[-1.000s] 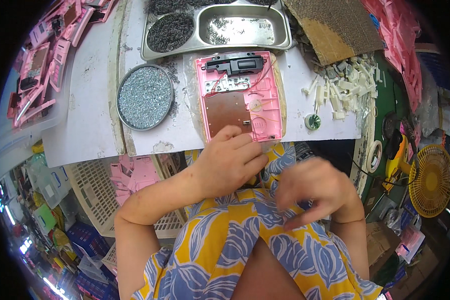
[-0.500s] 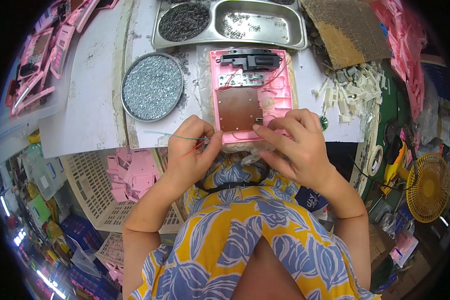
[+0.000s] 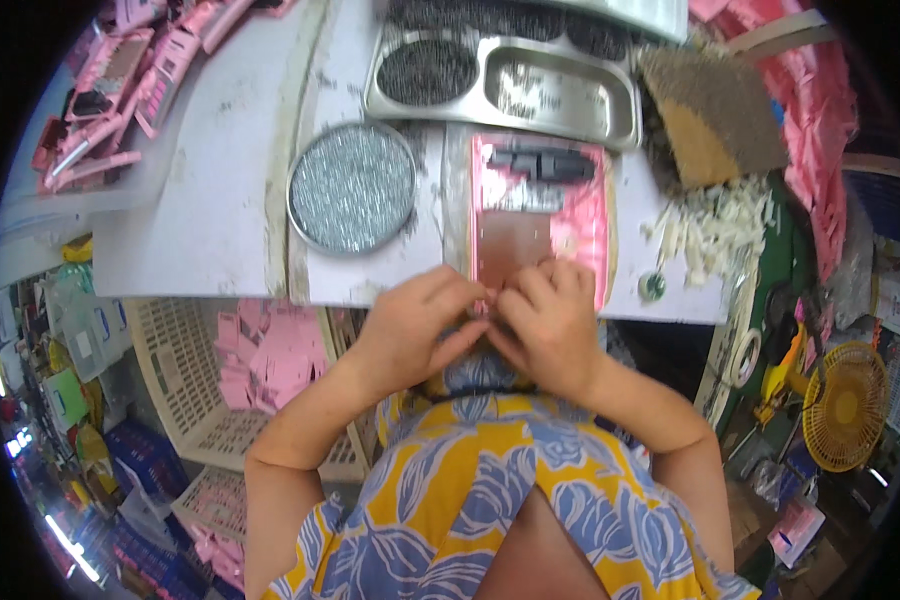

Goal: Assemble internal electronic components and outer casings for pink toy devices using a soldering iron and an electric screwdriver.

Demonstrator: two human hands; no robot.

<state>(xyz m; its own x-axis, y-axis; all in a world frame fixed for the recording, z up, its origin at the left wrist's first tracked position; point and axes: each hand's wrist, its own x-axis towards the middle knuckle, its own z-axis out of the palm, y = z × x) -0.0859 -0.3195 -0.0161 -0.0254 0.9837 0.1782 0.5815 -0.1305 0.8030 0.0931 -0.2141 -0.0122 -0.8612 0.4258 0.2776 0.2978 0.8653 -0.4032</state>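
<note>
A pink plastic casing [image 3: 592, 215] lies on the table in front of me. It holds a black plastic part [image 3: 542, 163] at its far end and a brown board [image 3: 513, 240] toward its near end. At the casing's near edge, my left hand [image 3: 415, 330] and my right hand [image 3: 553, 325] meet with fingertips pinched together. A tiny reddish bit [image 3: 481, 308] shows between them, too blurred to name. My fingers cover the casing's near left corner. No green wire can be made out now.
Left of the casing stands a round dish [image 3: 353, 188] of small silvery pieces. Behind is a metal tray [image 3: 505, 125] with dark screws. White plastic parts [image 3: 715, 225] and cardboard [image 3: 715, 115] lie right. A crate [image 3: 175, 375] holds pink pieces below left; a yellow fan [image 3: 846, 405] stands right.
My right hand has come left off the casing to meet my left hand. My left hand, which held thin green and red wires, has shifted slightly right. The whole view has shifted.
</note>
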